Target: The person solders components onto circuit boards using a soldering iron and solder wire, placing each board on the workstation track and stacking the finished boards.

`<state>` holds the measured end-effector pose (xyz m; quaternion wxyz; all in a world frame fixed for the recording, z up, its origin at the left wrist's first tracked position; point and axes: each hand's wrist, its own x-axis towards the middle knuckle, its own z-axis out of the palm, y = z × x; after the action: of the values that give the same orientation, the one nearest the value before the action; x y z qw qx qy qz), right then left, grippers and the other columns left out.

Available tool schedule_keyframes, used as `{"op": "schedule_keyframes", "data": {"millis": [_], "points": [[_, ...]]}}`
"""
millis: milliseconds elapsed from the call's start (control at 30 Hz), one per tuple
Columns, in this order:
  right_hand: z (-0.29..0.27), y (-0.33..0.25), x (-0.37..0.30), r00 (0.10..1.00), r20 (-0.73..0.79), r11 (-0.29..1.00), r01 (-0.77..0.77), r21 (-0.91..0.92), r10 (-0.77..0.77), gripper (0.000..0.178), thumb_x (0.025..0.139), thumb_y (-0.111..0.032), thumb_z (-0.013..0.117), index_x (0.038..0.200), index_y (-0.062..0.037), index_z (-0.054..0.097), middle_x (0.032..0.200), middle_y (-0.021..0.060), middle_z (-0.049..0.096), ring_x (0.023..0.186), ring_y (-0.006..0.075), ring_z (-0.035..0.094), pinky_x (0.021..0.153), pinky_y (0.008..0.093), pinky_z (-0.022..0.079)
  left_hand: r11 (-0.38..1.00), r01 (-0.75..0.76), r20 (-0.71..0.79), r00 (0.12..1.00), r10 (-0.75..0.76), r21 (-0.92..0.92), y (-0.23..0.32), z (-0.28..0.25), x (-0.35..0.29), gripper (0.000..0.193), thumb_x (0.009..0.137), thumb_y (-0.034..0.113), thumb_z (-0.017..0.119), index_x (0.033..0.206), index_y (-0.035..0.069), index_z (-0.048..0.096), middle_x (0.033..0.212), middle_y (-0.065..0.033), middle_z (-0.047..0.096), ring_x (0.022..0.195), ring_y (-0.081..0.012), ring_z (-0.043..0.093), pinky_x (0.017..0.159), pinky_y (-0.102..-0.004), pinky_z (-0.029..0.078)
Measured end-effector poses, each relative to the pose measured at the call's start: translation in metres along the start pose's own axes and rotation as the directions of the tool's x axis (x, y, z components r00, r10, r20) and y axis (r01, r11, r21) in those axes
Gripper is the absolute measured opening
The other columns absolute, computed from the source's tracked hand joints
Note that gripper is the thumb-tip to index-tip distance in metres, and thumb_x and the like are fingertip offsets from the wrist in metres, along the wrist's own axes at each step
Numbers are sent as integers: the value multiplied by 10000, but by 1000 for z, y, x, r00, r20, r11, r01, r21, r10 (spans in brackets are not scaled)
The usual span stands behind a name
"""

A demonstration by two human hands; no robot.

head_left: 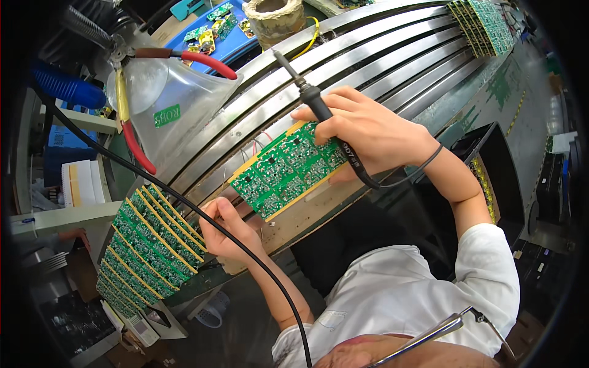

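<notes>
My right hand [371,132] is wrapped round the black handle of a soldering iron [317,103], whose metal tip points up and to the far left. Under that hand lies a green circuit board [279,172] with yellowish edge strips and many small parts. The fingers of my right hand cover the board's right end; whether they also grip it I cannot tell. By the board's lower left corner, my left hand [230,236] is closed in a pinch. What sits between its fingertips is too small to make out. Thin wires show along the board's far edge.
Stacked green boards [150,245] stand left of my left hand, and more boards [481,27] at the far right on metal rails [380,46]. Red-handled cutters [136,147] hang near a clear plastic hood [178,104]. A black cable [184,199] crosses in front. Behind stands a blue tray [230,49].
</notes>
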<state>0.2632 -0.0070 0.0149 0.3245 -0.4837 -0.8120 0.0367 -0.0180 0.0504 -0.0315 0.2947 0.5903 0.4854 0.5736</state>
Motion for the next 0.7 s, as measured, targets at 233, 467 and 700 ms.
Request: {"op": "schedule_keyframes", "data": {"millis": [233, 467, 700], "points": [[9, 9, 0, 997, -32, 993, 72, 88, -69, 624, 602, -282, 926, 1033, -159, 492, 1362, 96, 637, 1099, 310, 599, 1041, 467, 418, 999, 14, -27, 1000, -13, 34, -4, -3, 0, 136, 973, 132, 658, 936, 1, 656, 864, -70, 684, 750, -149, 591, 724, -272, 485], [9, 12, -5, 991, -107, 988, 95, 123, -82, 629, 600, -271, 924, 1038, -163, 487, 1334, 98, 649, 1041, 304, 606, 1023, 468, 423, 998, 54, -36, 998, -55, -25, 8, 4, 0, 141, 979, 141, 663, 949, 3, 659, 847, -60, 684, 744, -138, 591, 719, -269, 485], [4, 5, -16, 966, -251, 986, 103, 132, -67, 620, 604, -270, 928, 1025, -171, 484, 1300, 111, 661, 1004, 298, 602, 999, 471, 422, 998, 0, -38, 999, 3, 66, -5, -3, 5, 148, 987, 153, 660, 961, 8, 660, 853, -64, 687, 753, -134, 606, 734, -259, 487]]}}
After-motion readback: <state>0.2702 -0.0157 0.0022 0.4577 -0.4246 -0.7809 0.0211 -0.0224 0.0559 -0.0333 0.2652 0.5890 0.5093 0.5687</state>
